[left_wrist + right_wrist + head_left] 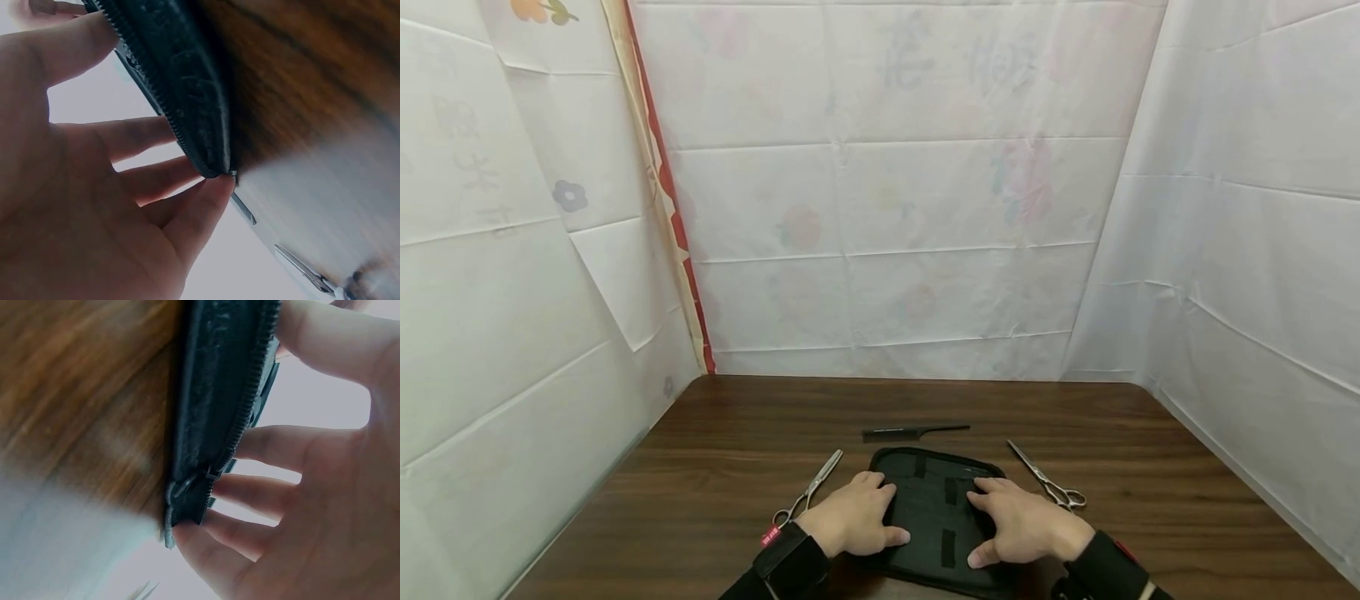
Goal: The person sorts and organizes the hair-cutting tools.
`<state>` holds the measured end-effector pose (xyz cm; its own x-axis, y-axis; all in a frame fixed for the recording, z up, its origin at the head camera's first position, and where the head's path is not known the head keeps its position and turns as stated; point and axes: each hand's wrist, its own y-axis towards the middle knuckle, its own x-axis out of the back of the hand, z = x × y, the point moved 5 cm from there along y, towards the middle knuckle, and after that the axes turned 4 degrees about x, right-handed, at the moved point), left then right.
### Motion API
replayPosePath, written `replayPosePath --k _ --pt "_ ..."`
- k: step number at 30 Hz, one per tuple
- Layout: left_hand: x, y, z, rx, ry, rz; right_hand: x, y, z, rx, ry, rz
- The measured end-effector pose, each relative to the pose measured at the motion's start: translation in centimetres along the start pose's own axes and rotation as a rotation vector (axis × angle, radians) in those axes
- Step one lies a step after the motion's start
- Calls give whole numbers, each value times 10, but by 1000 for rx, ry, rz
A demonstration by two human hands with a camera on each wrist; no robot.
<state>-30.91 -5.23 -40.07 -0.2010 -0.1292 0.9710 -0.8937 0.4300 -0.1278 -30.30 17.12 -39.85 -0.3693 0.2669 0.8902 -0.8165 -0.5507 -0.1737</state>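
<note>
A black zippered case [925,508] lies flat on the table, dark strips on its top face. My left hand [853,515] rests on its left side, thumb on the top. On the opposite side, my right hand [1022,521] touches the case in the same way. The left wrist view shows extended fingers against the zip edge [169,106] of the case. In the right wrist view, fairly straight fingers touch the other side near a zip pull [184,485]. The case's underside is hidden.
Scissors [817,481] with a red tag [770,536] lie left of the case. Another pair of scissors [1041,477] lies to the right. Behind the case is a black tail comb [895,434]. White sheets [880,200] enclose the wooden table [700,475] at the back and sides.
</note>
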Motion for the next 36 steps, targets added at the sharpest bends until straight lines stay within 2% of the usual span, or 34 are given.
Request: replayPosePath --k 11,18,19,23,29,36 --pt "0 -8 3 42 -50 10 1 9 -8 67 117 32" --pt "-1 -10 4 48 -44 2 1 17 -17 100 124 67" --pt "-1 -10 4 50 -39 1 1 17 -17 88 152 62" --pt "-2 -10 4 58 -18 3 2 20 -17 83 110 51" --pt "0 -12 3 55 1 -8 5 19 -11 67 136 26" --pt "8 -9 5 34 -3 -14 6 22 -9 50 102 23"
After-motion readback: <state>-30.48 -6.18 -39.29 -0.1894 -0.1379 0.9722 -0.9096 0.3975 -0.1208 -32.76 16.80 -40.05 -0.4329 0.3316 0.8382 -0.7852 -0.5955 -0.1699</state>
